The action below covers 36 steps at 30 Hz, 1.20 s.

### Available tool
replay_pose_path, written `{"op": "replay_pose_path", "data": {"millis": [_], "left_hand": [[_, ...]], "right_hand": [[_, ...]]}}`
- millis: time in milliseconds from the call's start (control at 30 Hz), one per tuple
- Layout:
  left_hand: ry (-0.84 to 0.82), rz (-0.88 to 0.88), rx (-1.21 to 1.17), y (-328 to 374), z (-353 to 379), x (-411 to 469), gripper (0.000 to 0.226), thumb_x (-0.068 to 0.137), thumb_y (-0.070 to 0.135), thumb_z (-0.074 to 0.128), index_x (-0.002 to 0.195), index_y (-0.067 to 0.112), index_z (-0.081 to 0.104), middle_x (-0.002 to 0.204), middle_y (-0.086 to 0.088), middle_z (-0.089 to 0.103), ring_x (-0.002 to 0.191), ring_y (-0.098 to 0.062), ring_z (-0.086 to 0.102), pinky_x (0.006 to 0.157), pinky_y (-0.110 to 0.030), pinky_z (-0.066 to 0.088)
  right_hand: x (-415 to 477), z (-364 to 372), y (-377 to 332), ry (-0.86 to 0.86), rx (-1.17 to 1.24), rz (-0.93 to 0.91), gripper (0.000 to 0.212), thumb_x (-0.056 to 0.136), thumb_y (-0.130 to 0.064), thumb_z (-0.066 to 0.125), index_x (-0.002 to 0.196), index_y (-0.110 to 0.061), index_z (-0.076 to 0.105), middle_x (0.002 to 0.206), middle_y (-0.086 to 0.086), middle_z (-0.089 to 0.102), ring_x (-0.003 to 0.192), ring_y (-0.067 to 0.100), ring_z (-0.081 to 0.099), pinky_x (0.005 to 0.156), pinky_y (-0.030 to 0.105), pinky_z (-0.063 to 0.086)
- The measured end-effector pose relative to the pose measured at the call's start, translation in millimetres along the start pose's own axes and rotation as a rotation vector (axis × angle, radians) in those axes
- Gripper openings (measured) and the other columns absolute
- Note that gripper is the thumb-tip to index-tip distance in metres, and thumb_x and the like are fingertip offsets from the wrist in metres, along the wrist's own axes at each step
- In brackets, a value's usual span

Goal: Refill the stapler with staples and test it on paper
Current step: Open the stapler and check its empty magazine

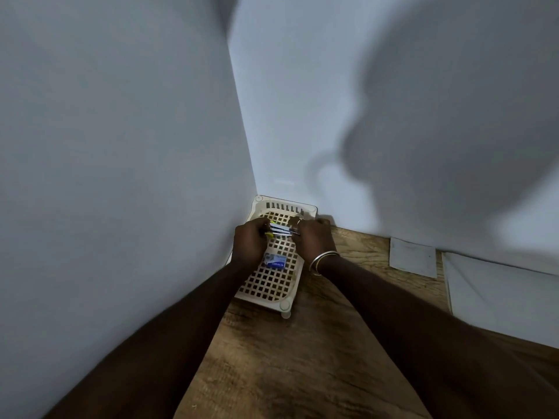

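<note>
Wood table [287, 358]: cream lattice tray [266, 285] in wall corner; small paper sheet [413, 257], bigger sheet [499, 294] nr rt wall.

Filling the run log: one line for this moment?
left hand, right hand: grip stapler | staple box: lying in tray | paper: on table

Pretty dim shot. Light comes from behind the person, so a huge soft shadow [459, 125] lands on the right wall [290, 116]. The forearms [181, 328] go nearly black, hardly any detail (underexposed). There's a small glint on the stapler [279, 230], which looks a little smeared. The wooden counter [287, 364] is patchy-lit, and the wide lens bends everything toward the edges.
</note>
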<state>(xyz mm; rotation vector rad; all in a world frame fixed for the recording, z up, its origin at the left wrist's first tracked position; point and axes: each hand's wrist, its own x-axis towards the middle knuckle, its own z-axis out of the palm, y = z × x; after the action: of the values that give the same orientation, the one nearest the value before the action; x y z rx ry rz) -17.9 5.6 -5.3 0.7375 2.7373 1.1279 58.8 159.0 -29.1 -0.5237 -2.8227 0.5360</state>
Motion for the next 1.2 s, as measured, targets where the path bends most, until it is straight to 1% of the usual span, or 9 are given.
{"op": "replay_pose_path", "data": {"millis": [200,300,433,533,600,800,933,1067,1200], "left_hand": [[0.001,-0.025,-0.090,20,-13,-15,0.037,0.086,-0.005,0.073,0.120,0.007,0.073,0.108,-0.011,0.078,0.101,-0.024,0.074,0.101,-0.032,0.054],[0.003,-0.023,-0.160,40,-23,-33,0.039,0.083,-0.001,0.078,0.120,0.009,0.074,0.107,-0.008,0.079,0.099,-0.018,0.073,0.101,-0.034,0.055],[0.009,-0.001,-0.287,67,-36,-68,0.041,0.082,0.003,0.081,0.121,0.013,0.074,0.108,-0.002,0.079,0.096,-0.007,0.071,0.092,-0.017,0.054],[-0.016,-0.008,-0.486,89,-44,-96,0.041,0.079,0.000,0.082,0.116,0.015,0.074,0.093,0.008,0.079,0.090,-0.004,0.074,0.089,-0.025,0.059],[-0.033,0.000,-0.606,103,-46,-115,0.041,0.078,-0.002,0.083,0.113,0.017,0.074,0.088,0.013,0.079,0.086,-0.003,0.074,0.084,-0.022,0.059],[-0.082,0.017,-0.836,138,-46,-156,0.043,0.078,-0.001,0.084,0.118,0.005,0.072,0.096,-0.003,0.081,0.091,-0.014,0.077,0.084,-0.025,0.059],[-0.150,0.088,-0.967,167,-51,-176,0.037,0.080,0.001,0.083,0.114,0.010,0.073,0.100,-0.005,0.080,0.099,-0.021,0.077,0.087,-0.027,0.060],[-0.064,0.110,-1.048,181,-51,-196,0.031,0.083,0.007,0.082,0.112,0.013,0.074,0.104,-0.004,0.080,0.102,-0.019,0.075,0.086,-0.023,0.058],[-0.023,-0.026,-1.115,178,-35,-228,0.033,0.084,0.008,0.081,0.115,0.016,0.072,0.106,-0.003,0.079,0.102,-0.013,0.074,0.085,-0.019,0.056]], "right_hand": [[-25,-24,7,0.086,0.298,0.024,0.028,0.087,-0.016,0.071,0.115,-0.016,0.071,0.105,0.009,0.077,0.097,0.028,0.072,0.086,0.038,0.057],[-48,-45,8,0.168,0.408,0.042,0.031,0.085,-0.011,0.074,0.115,-0.016,0.072,0.106,0.005,0.077,0.096,0.021,0.073,0.088,0.036,0.058],[-91,-76,13,0.247,0.513,0.093,0.026,0.082,-0.014,0.079,0.108,-0.016,0.077,0.099,0.001,0.078,0.087,0.007,0.070,0.080,0.025,0.057],[-129,-101,13,0.269,0.642,0.163,0.024,0.082,-0.012,0.081,0.106,-0.016,0.079,0.097,-0.004,0.077,0.085,-0.007,0.068,0.078,0.011,0.051],[-154,-119,13,0.299,0.662,0.171,0.022,0.082,-0.013,0.082,0.104,-0.016,0.079,0.096,-0.007,0.077,0.087,-0.011,0.068,0.078,0.006,0.049],[-216,-174,12,0.319,0.670,0.190,0.017,0.085,-0.017,0.080,0.102,-0.017,0.081,0.096,-0.004,0.080,0.091,0.003,0.073,0.081,0.018,0.054],[-249,-200,6,0.379,1.015,0.313,0.016,0.084,-0.012,0.080,0.095,-0.025,0.082,0.088,0.004,0.080,0.085,0.021,0.077,0.081,0.033,0.061],[-275,-214,-5,0.487,1.294,0.372,0.013,0.084,-0.009,0.078,0.092,-0.018,0.082,0.086,0.017,0.078,0.082,0.027,0.076,0.075,0.032,0.062],[-295,-222,-11,0.528,1.392,0.426,0.019,0.080,-0.020,0.078,0.097,-0.012,0.081,0.092,0.019,0.078,0.084,0.027,0.076,0.075,0.030,0.062]]}}
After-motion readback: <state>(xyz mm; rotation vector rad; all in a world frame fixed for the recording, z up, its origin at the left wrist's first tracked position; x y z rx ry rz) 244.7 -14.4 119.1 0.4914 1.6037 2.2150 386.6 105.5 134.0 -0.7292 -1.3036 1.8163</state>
